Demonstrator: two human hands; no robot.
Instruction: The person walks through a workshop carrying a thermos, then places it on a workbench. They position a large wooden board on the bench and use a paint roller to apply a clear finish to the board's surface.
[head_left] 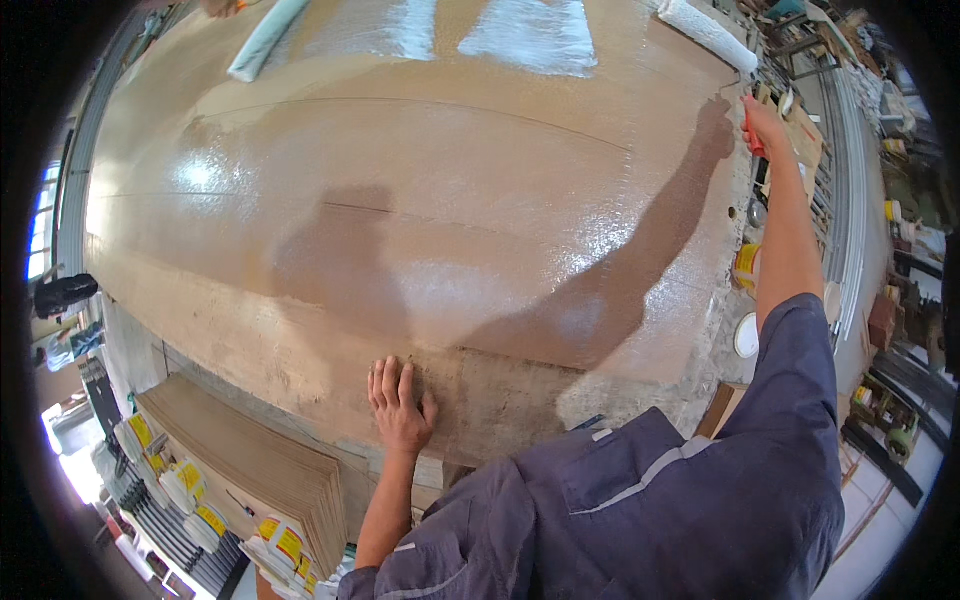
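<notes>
My right hand (pixel 768 128) is wrapped round the red handle of a paint roller (pixel 708 34). The roller's long white sleeve rests at the far right edge of a wide brown board (pixel 430 150), which has a wet shine. My left hand (pixel 402 402) lies with its fingers stretched out on the board's near edge and holds nothing. White wet streaks (pixel 530 36) cover part of the board's far side. At the far left is a second paint roller (pixel 268 40). Near its orange handle another person's hand (pixel 220 8) shows in part.
Below the board at the left stands a stack of brown sheets (pixel 250 460), with several white and yellow containers (pixel 185 485) beside it. A yellow and white tub (pixel 746 268) and a round white lid (pixel 747 335) sit at the right edge. Long metal bars (pixel 848 200) run farther right.
</notes>
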